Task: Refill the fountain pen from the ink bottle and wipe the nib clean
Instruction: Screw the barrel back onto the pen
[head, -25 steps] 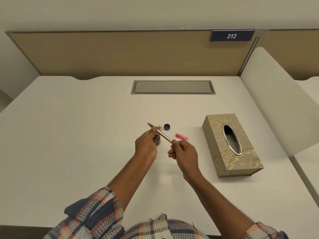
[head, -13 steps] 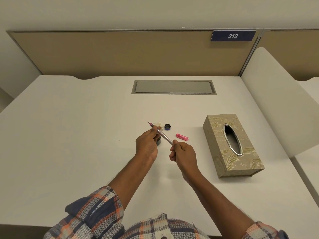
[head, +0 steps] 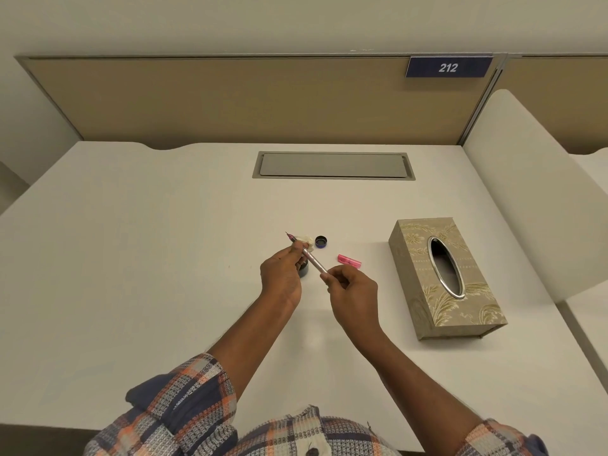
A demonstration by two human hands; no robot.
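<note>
A slim silver-pink fountain pen (head: 314, 260) is held above the desk between both hands, its nib pointing up and to the left. My left hand (head: 282, 275) grips the front part, with a small crumpled white tissue (head: 306, 240) at its fingertips. My right hand (head: 354, 291) pinches the rear end. The dark ink bottle (head: 303, 269) stands on the desk just below the pen, mostly hidden by my left hand. Its round dark cap (head: 321, 241) lies upturned behind it. The pink pen cap (head: 349, 261) lies to the right.
A gold-patterned tissue box (head: 427, 291) stands to the right of the hands. A grey cable hatch (head: 333, 165) is set into the white desk (head: 148, 258) at the back. A beige partition with a "212" sign (head: 448, 67) rises behind, and a white divider (head: 543, 192) on the right.
Both hands keep their hold on the pen and stay almost still; it has shifted only very slightly.
</note>
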